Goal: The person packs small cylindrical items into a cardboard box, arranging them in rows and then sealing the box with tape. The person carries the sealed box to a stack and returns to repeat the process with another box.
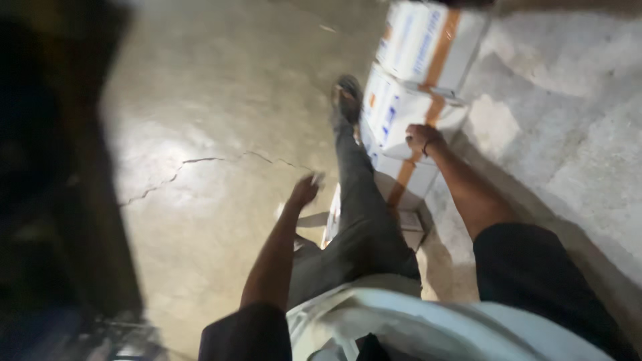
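Observation:
The view is blurred by motion. My left hand [304,190] hangs over the concrete floor [214,134] with something small and pale at its fingertips; what it is cannot be made out. My right hand [421,138] rests on the edge of a white cardboard box [401,110] sealed with brown tape. That box is one of a row of three such boxes [428,40] lined up along a rough grey wall [568,100]. My leg in dark trousers stretches forward, its sandalled foot [346,97] beside the boxes.
A crack [200,164] runs across the floor. A dark, unlit shape [53,167] fills the left side of the view. Another flat white box piece [333,214] lies under my leg.

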